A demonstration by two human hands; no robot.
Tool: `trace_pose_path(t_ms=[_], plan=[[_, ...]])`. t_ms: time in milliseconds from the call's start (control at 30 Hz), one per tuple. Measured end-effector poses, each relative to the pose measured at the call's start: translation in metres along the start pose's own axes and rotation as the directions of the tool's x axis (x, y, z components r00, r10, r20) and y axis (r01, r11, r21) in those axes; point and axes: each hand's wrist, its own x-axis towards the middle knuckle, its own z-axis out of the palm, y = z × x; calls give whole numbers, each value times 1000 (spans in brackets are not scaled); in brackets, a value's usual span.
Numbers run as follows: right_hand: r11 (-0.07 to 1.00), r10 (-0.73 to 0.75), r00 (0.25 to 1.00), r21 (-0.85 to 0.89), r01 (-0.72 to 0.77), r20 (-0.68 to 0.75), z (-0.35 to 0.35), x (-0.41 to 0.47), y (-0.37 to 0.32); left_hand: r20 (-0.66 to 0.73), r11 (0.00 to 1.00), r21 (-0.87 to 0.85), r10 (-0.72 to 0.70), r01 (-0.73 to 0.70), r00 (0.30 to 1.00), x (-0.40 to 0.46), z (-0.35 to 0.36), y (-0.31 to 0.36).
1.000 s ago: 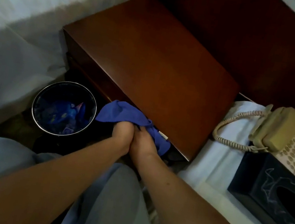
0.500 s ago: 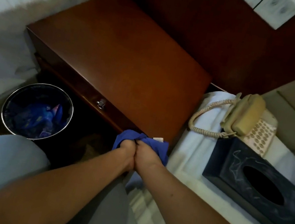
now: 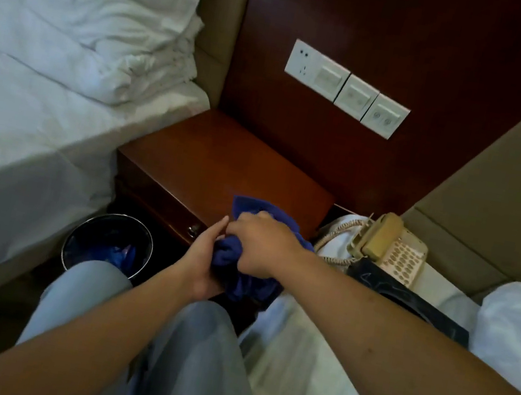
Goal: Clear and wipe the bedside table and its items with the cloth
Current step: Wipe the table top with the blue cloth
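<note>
1. The blue cloth (image 3: 249, 265) sits bunched between both hands, in front of the near right corner of the bedside table (image 3: 223, 163) and partly overlapping its front edge.
2. The left hand (image 3: 202, 262) cups the cloth from beneath, fingers curled up around it; the right hand (image 3: 258, 244) grasps it from above, knuckles up.
3. Half a second ago the two fists were pressed together low against the table's front edge; now they have lifted and spread, with the right riding over the left and more cloth showing.
4. The view has also tipped upward, bringing the wall switch panel (image 3: 346, 89) and the white pillow (image 3: 95, 1) into sight.
5. The phone (image 3: 390, 244) lies on the white bedding to the right, well clear of the tabletop.
6. The black tissue box (image 3: 408, 300) beside it is largely hidden behind the right forearm.
7. The bin (image 3: 108, 243) below the table is partly covered by a knee, its blue contents hard to make out.
</note>
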Motion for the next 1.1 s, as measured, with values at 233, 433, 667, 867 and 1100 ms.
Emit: trace_pose_path(t_ms=[233, 433, 667, 867, 1100], plan=[[780, 338, 911, 612, -129, -239, -27, -60, -7, 250, 992, 26, 116, -126, 961, -69, 42, -5], [258, 240, 970, 962, -91, 27, -46, -114, 9, 206, 961, 170, 181, -217, 962, -99, 65, -13], [257, 322, 940, 966, 30, -115, -62, -166, 42, 337, 941, 169, 225, -294, 914, -108, 108, -9], [-142, 249, 942, 954, 265, -225, -36, -180, 52, 330, 941, 174, 222, -290, 917, -95, 144, -21], [-434, 397, 917, 873, 225, -39, 0, -174, 85, 151, 879, 380, 247, -287, 957, -51, 180, -41]])
